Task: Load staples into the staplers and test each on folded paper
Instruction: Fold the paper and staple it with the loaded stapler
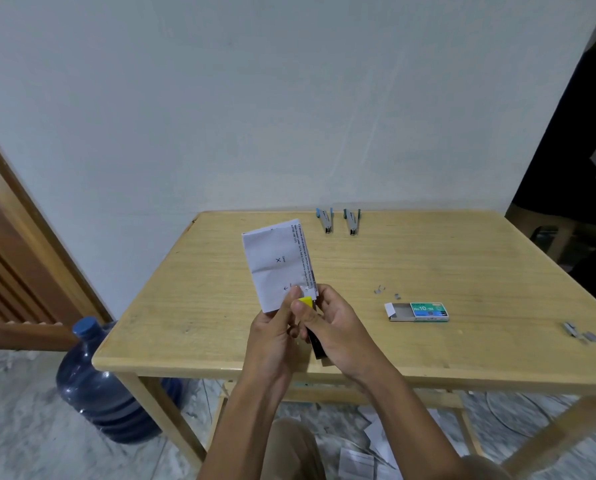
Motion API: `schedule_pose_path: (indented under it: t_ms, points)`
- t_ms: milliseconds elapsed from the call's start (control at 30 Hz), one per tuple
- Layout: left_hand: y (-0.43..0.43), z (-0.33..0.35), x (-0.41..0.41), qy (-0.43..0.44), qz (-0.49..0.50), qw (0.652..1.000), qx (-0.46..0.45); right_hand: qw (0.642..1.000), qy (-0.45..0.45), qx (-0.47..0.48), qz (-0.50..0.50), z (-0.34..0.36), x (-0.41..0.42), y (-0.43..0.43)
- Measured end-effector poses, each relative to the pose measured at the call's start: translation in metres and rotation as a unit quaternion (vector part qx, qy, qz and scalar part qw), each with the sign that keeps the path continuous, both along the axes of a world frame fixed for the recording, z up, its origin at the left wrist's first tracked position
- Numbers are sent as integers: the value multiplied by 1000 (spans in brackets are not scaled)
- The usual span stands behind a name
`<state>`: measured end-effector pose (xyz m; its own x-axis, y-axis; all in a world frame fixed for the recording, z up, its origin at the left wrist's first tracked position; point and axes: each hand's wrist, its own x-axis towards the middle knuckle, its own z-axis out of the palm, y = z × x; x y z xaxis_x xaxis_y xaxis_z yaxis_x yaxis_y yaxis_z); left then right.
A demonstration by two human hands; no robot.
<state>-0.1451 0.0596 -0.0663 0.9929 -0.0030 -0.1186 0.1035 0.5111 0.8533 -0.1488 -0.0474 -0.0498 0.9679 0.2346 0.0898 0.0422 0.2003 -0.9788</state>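
Stapler (315, 342) with a yellow tip and a black body is in my right hand (338, 327), above the near edge of the table. My fingers curl round it from the far side and my thumb lies across its top just below the yellow end. Whether the thumb is pressing down I cannot tell. The yellow end meets the lower corner of the folded paper (277, 261). My left hand (272, 334) pinches that same lower edge, thumb and fingertips closed on the sheet. The paper stands up and leans away from me, with printed lines along its right side and a small cross near the middle.

Both hands hang over the wooden table (428, 265), close together and touching around the stapler's tip. To my right on the tabletop lies a staple box (418, 311), its tray slid partly out to the left. Just beyond it are a few loose staples (379, 289). More staple strips (577, 332) sit near the table's right edge. At the far edge by the wall, a blue-ended stapler (325, 221) and a green-ended stapler (352, 221) lie side by side, apart from each other.

On the floor to the left stands a blue water jug (99, 386), against the table leg. Scattered sheets (359, 462) lie under the table.
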Motion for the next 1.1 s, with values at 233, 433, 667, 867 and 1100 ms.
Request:
schedule_pose_path:
  t_ms: [233, 433, 667, 867, 1100]
  points:
    - [6, -5, 4, -28, 15, 998, 53, 999, -8, -10, -29, 7, 2, -5]
    - [13, -1, 5, -28, 47, 992, 114, 999, -11, -17, -26, 7, 3, -10]
    - [20, 4, 7, -71, 53, 987, 135, 1000, -15, -13, -7, 5, 5, -12]
    - [20, 5, 8, -81, 35, 989, 122, 1000, -18, -11, -10, 8, 5, -14]
    - [21, 7, 14, -80, 15, 987, 137, 1000, -21, 1, -15, 7, 7, -17]
